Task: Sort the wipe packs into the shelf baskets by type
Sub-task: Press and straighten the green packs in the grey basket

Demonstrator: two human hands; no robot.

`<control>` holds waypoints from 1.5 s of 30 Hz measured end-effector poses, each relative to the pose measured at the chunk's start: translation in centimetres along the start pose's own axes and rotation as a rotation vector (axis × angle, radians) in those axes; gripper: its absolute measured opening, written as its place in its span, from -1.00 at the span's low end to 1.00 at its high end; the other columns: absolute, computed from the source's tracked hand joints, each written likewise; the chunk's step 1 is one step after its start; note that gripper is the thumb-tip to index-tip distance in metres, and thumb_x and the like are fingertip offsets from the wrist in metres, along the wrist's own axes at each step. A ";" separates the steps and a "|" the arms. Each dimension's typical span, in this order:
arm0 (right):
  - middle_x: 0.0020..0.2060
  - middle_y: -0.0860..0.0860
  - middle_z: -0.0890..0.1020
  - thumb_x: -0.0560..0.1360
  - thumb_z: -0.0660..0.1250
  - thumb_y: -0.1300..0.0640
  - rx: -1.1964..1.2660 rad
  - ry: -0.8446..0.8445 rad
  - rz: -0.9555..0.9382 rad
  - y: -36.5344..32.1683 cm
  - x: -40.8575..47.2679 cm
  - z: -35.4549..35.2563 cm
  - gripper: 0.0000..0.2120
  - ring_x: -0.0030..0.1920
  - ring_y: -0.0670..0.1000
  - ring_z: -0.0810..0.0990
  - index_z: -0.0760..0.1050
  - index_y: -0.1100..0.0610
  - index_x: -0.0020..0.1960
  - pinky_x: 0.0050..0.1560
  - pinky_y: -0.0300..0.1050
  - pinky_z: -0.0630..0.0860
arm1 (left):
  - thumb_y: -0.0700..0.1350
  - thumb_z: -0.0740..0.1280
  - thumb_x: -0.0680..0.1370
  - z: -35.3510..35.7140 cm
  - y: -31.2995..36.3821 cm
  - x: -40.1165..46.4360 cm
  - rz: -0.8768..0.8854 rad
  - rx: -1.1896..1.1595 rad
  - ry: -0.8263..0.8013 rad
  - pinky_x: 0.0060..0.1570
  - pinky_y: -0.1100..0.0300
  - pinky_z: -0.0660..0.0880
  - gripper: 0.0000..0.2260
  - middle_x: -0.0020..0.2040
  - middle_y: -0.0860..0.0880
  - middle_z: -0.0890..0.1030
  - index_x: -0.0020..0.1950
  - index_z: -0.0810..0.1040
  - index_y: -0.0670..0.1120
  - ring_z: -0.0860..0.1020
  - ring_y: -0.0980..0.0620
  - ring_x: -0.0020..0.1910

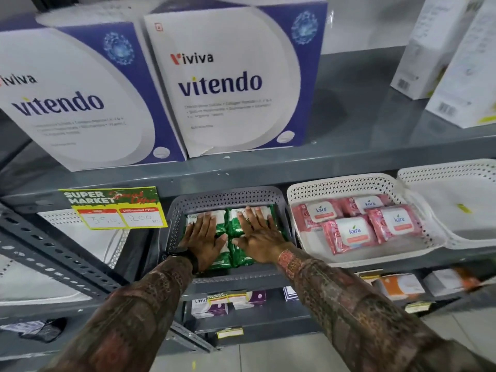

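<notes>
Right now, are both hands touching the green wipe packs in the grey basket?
Touching. The head view shows the left hand and right hand lying flat, palms down, on the green wipe packs.

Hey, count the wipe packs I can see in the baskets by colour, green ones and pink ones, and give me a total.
Green wipe packs, in the grey basket under both flat hands: 4 visible
Pink wipe packs, in the white basket: 5 visible
Total: 9 visible; any packs hidden underneath cannot be counted.
</notes>
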State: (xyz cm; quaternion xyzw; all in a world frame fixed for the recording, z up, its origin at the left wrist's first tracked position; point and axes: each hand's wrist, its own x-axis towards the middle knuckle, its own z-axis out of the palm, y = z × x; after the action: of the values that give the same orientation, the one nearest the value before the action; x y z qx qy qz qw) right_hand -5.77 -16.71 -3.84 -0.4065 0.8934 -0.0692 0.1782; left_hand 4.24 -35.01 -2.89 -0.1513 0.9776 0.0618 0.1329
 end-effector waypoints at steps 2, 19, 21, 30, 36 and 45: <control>0.64 0.09 -0.32 0.66 -0.05 -0.31 0.053 0.060 -0.052 0.2 -1.4 -1.2 -0.24 0.62 0.14 -0.37 -0.29 0.03 0.66 0.61 0.25 -0.23 | 0.28 -0.17 0.66 -1.2 0.9 -0.6 -0.015 -0.052 0.003 0.61 -0.06 -0.19 -0.31 0.68 -0.10 -0.17 0.66 -0.17 -0.11 -0.20 -0.03 0.65; 0.56 0.00 0.36 0.41 0.56 0.20 0.090 0.355 0.199 26.4 -21.2 -9.3 -0.30 0.54 0.06 0.34 0.42 0.00 0.50 0.46 0.10 0.42 | 0.00 0.32 0.53 -2.6 30.4 -1.6 0.264 -0.167 0.086 0.44 -0.07 0.40 -0.40 0.57 -0.07 0.37 0.58 0.29 0.04 0.37 -0.15 0.52; 0.58 -0.05 0.31 0.37 0.58 0.21 0.095 0.308 0.169 28.3 -21.6 -9.4 -0.21 0.53 0.05 0.34 0.38 -0.06 0.52 0.36 0.13 0.52 | 0.04 0.39 0.50 -1.9 32.1 -0.6 0.269 -0.083 0.075 0.44 -0.13 0.39 -0.29 0.59 -0.06 0.30 0.60 0.18 0.04 0.31 -0.19 0.54; 0.46 0.00 0.47 0.41 0.56 0.16 0.114 0.304 0.099 30.8 -20.9 -8.8 -0.23 0.38 0.07 0.48 0.32 -0.03 0.53 0.24 0.09 0.58 | 0.02 0.55 0.43 -1.2 35.4 1.1 0.222 -0.033 0.177 0.28 -0.08 0.53 -0.24 0.49 -0.05 0.43 0.56 0.28 0.00 0.43 -0.16 0.41; 0.44 0.01 0.50 0.41 0.56 0.13 0.056 0.179 0.063 30.7 -20.6 -9.1 -0.24 0.37 0.06 0.51 0.35 0.03 0.55 0.34 0.04 0.52 | 0.10 0.52 0.45 -1.5 31.4 0.6 0.174 -0.117 0.059 0.37 -0.01 0.48 -0.31 0.46 -0.04 0.51 0.53 0.35 0.04 0.51 -0.09 0.37; 0.48 0.00 0.39 0.45 0.56 0.03 0.094 0.166 0.042 30.4 -18.9 -8.0 -0.26 0.45 0.10 0.39 0.35 0.03 0.56 0.47 0.08 0.37 | 0.19 0.45 0.50 -1.6 29.7 0.7 0.160 -0.215 0.066 0.28 0.04 0.54 -0.38 0.43 0.00 0.55 0.52 0.41 0.05 0.62 -0.02 0.22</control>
State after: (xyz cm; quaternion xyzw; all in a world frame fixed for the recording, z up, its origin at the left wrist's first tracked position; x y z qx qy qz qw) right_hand -18.59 17.38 0.40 -0.3716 0.9092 -0.1409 0.1240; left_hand -6.06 -7.35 0.80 -0.0884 0.9780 0.1718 0.0786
